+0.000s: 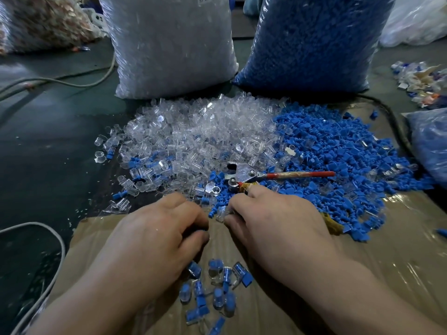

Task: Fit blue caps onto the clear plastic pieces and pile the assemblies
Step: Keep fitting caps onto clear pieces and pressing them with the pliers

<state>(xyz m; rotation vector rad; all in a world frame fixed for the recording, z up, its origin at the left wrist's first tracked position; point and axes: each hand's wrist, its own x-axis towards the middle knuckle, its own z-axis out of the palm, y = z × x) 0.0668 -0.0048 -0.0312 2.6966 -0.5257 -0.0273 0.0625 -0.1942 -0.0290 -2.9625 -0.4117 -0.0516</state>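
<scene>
A heap of clear plastic pieces point(193, 134) lies in the middle, with a heap of blue caps point(338, 155) to its right. My left hand point(154, 228) has its fingers curled, and what it holds is hidden under them. My right hand point(273, 216) is curled at the near edge of the blue heap, with a clear piece point(221, 212) at its fingertips. Between my forearms, a small pile of finished assemblies point(212, 286) sits on the brown cardboard point(387, 250).
A hand tool with a red handle point(278, 176) lies across the heaps beyond my right hand. Behind stand a big bag of clear pieces point(169, 44) and a big bag of blue caps point(314, 39). A grey cable point(55, 240) loops at left. Scrap pieces point(420, 83) lie far right.
</scene>
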